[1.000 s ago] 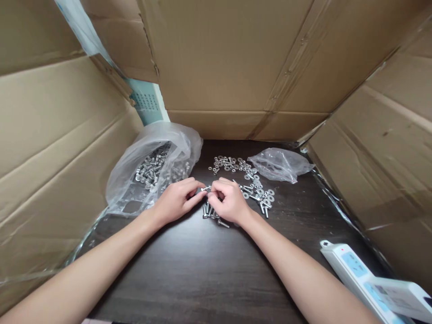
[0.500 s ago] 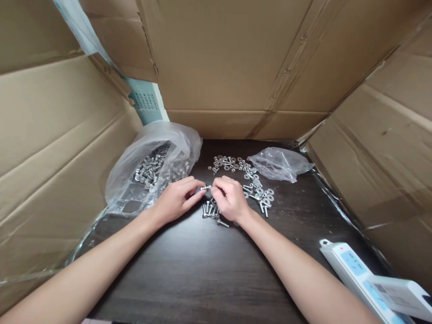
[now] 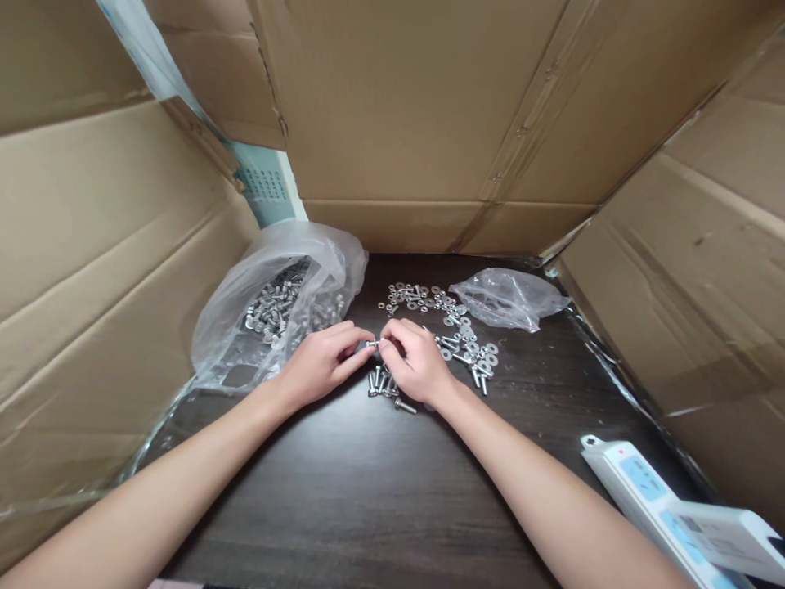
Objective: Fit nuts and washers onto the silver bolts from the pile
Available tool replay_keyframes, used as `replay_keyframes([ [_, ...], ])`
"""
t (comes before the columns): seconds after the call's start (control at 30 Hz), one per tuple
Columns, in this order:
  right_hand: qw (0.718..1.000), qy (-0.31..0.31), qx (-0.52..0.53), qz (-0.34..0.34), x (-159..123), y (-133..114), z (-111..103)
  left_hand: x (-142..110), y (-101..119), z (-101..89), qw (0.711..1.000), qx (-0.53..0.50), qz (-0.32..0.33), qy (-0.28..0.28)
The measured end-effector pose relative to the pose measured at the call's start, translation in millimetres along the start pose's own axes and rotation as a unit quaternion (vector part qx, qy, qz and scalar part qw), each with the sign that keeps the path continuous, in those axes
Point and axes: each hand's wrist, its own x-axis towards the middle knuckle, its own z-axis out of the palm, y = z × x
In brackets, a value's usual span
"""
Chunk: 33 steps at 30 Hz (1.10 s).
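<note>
Between my two hands a small silver bolt (image 3: 374,343) is held level above the table. My left hand (image 3: 325,361) pinches one end of it between thumb and forefinger. At the other end, the fingertips of my right hand (image 3: 415,360) are closed around the bolt; whether they also grip a nut or washer is hidden. Just below lies a small pile of bolts (image 3: 381,383), partly covered by my right hand. To the right of that hand are loose bolts, nuts and flat washers (image 3: 469,348).
A clear plastic bag (image 3: 214,327) full of bolts lies open at the left. Another crumpled clear bag (image 3: 509,298) rests at the back right. Nuts and washers (image 3: 408,296) are scattered at the back. A white power strip (image 3: 643,483) sits at front right. Cardboard walls (image 3: 429,123) surround the table.
My right hand has shifted slightly left along the bolt, closer to my left fingertips, and its fingers have turned. My left hand stays almost where it was.
</note>
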Motion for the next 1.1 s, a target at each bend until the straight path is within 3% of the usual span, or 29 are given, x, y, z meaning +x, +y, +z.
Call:
replay_keyframes([
  [1.1, 1.0, -0.008, 0.008, -0.01, 0.1, -2.6, -3.9, 0.3, 0.8, -1.7, 1.0, 0.013, 0.001, 0.01],
])
